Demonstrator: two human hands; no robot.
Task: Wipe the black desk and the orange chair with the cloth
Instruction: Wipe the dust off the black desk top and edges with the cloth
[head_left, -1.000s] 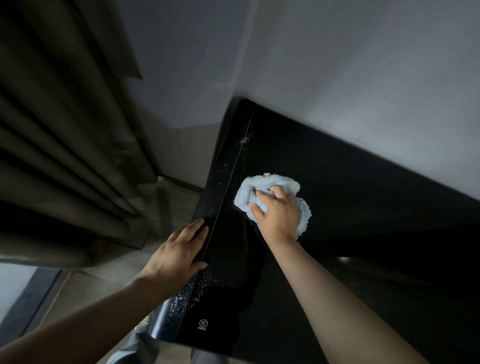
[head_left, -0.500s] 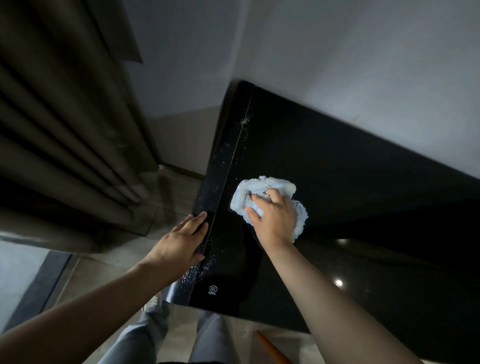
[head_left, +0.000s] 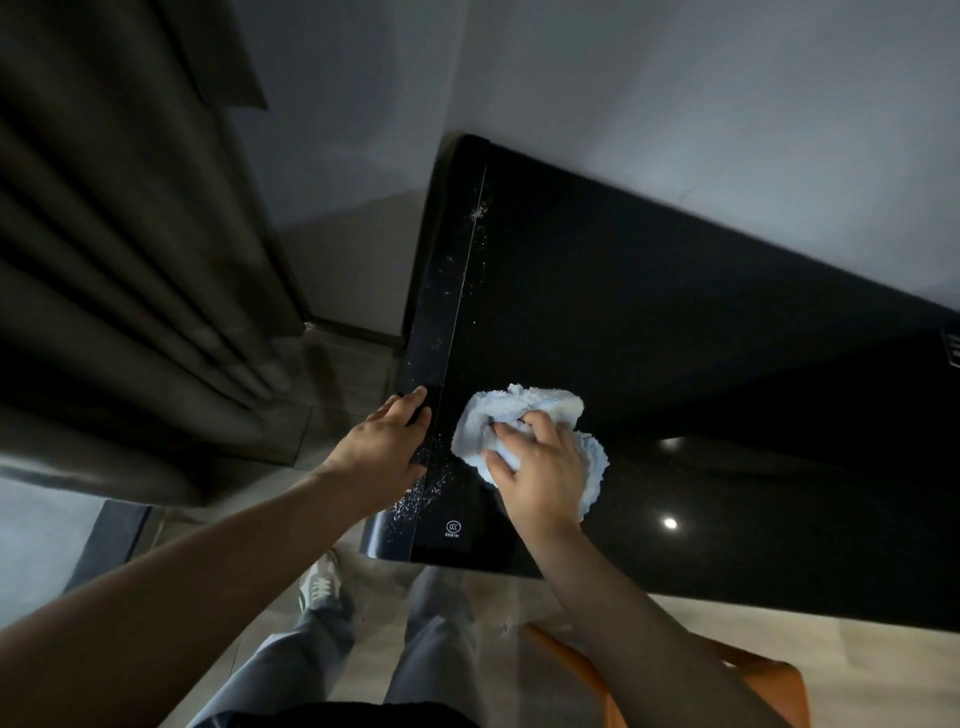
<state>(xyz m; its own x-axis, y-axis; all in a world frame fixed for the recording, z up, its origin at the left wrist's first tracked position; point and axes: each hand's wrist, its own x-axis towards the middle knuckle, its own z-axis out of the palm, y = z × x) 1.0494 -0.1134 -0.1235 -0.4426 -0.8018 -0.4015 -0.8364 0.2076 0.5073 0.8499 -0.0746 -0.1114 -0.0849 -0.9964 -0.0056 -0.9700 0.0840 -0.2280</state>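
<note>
The glossy black desk (head_left: 649, 312) runs from the centre to the right, against a pale wall. White specks lie along its left edge strip. My right hand (head_left: 540, 467) presses a crumpled light blue cloth (head_left: 524, 410) onto the desk near its front left corner, fingers curled into the fabric. My left hand (head_left: 387, 449) lies with straight fingers on the desk's left edge, just left of the cloth. Part of the orange chair (head_left: 769, 680) shows at the bottom right, below the desk's front edge and partly hidden by my right forearm.
Dark pleated curtains (head_left: 119, 260) hang at the left, close to the desk's side. Pale floor tiles (head_left: 353, 364) show between curtain and desk. My trouser legs and a white and green shoe (head_left: 319, 584) stand at the desk's front left corner.
My right hand has drawn the cloth back toward the desk's front left corner. The view has tipped down, so my legs, a shoe and more of the orange chair show.
</note>
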